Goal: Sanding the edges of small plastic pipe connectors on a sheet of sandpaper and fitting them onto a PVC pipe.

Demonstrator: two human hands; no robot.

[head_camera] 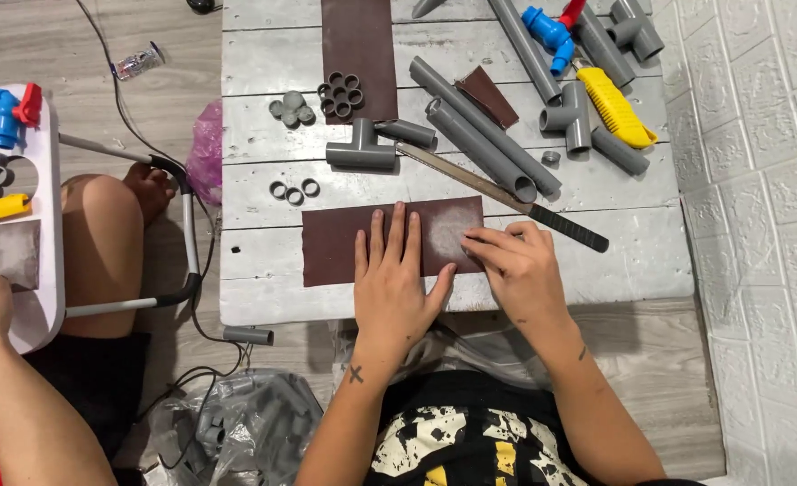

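A dark brown sheet of sandpaper (335, 243) lies flat near the front edge of a white wooden table (632, 261), with a pale dusty patch (450, 225) on its right part. My left hand (396, 281) rests palm down on the sheet, fingers spread. My right hand (517, 268) sits at the sheet's right end, its fingertips pinched together against the sandpaper; whether they hold a small piece is hidden. Three small grey rings (294, 191) lie just beyond the sheet.
Farther back lie a grey tee fitting (360, 151), long grey pipes (484, 126), a file with a black handle (506, 193), a yellow tool (612, 106), a blue valve (547, 34) and a second sandpaper sheet (359, 45). Another person's arm (2, 378) works at a small white table (43, 234) on the left.
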